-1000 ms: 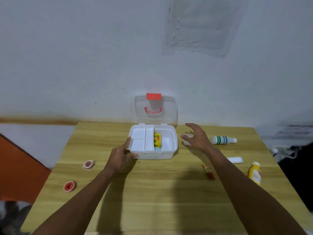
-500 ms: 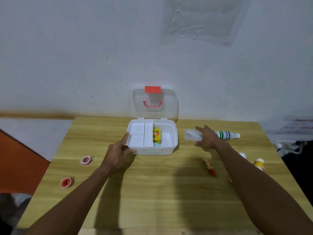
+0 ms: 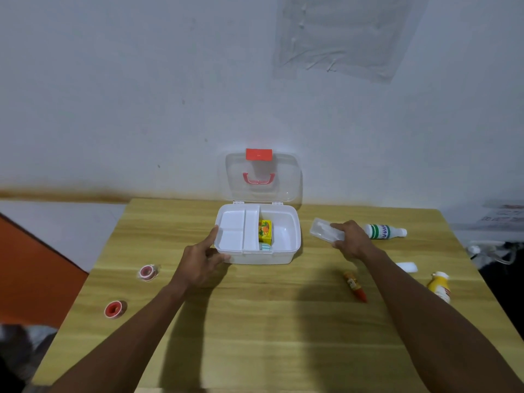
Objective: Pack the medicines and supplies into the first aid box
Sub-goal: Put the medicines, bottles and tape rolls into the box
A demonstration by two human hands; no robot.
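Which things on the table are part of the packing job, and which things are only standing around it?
Part of the job:
first aid box
clear case in the right hand
white bottle
yellow bottle
red tube
two tape rolls
small white piece
left hand, steadying the box

Only around:
plastic sheet on the wall

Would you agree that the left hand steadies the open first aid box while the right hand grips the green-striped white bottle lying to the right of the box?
Not quite. The head view shows the right hand gripping a clear plastic case, not the green-striped bottle, which lies untouched just beyond it. The rest holds: the left hand steadies the open first aid box.
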